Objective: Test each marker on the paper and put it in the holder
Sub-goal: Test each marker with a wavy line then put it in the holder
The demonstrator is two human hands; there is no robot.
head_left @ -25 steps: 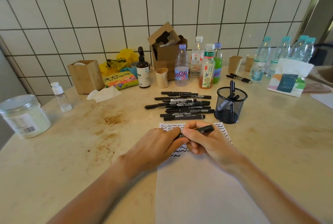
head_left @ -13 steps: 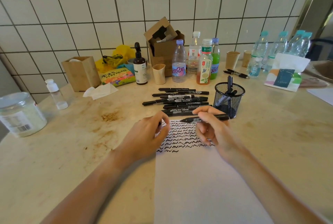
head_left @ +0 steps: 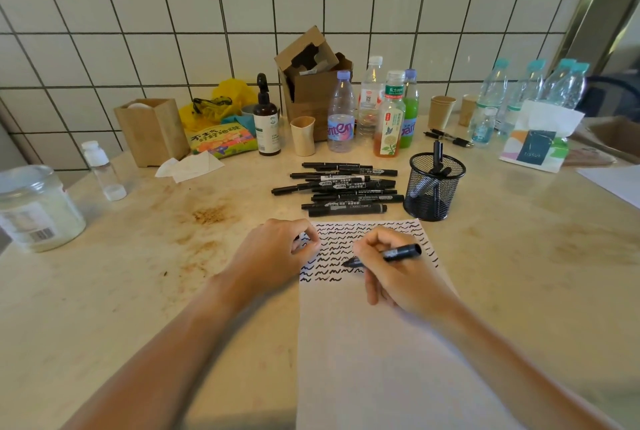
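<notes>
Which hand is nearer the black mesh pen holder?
Right. The right hand writes below the black mesh pen holder; the left hand rests farther left, at the paper's edge.

right hand (head_left: 398, 274) grips marker (head_left: 398, 253) | tip on paper (head_left: 381, 360)

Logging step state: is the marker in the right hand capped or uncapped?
Uncapped. The marker in the right hand shows a bare pointed tip at the paper among the squiggles; whether it touches is unclear.

A break room or pantry: white tiled wall (head_left: 173, 14), drink bottles (head_left: 388, 114), paper cups (head_left: 441, 111)
</notes>
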